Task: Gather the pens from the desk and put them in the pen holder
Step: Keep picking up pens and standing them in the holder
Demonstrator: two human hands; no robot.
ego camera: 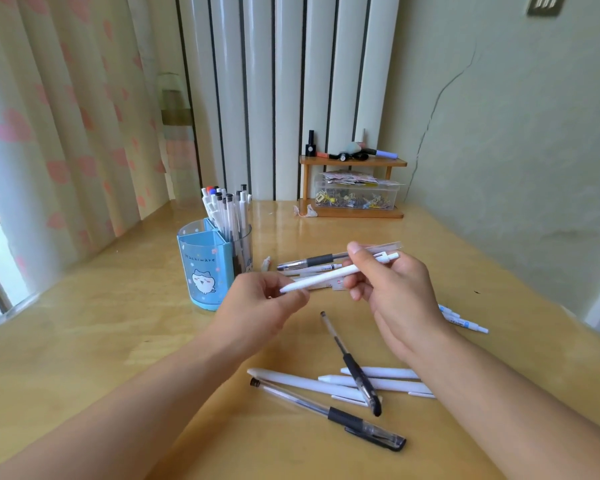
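— What are you seeing from the head camera?

— I am looking down at the counter [118, 341]. My right hand [392, 289] is holding a white pen [329, 276] up in the air. Its fingers [355, 251] are closing around the pen. My left hand [257, 306] is pinching the pen's tip, fingers narrow.

— Where is the pen holder?

— The blue pen holder [207, 268] is standing just left of my hands, with pens sticking up inside. More pens are lying near me, white ones [309, 382] and black ones [354, 368] crossing them. Some pens [309, 265] are lying behind my hands too.
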